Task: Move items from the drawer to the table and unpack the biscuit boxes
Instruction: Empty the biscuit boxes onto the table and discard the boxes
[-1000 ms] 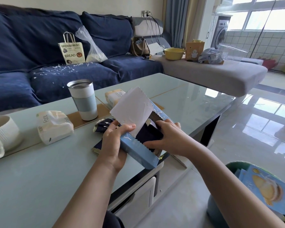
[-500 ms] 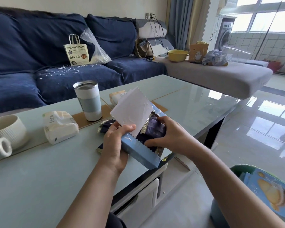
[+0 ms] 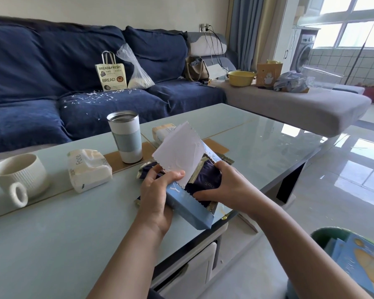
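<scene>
While gripped, biscuit box [image 3: 188, 207] overhanging table [image 3: 257, 134] edge.

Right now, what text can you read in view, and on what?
"BREAD&FRESH" and "BREAD": paper bag on the sofa.
"Face": tissue pack on the table.
"Y": blue box in the left hand.
Print on the dark wrapper and the far pack: too blurred.

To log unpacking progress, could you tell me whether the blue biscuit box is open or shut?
Open: the blue biscuit box has its white flap raised, and dark packets show inside.
</scene>
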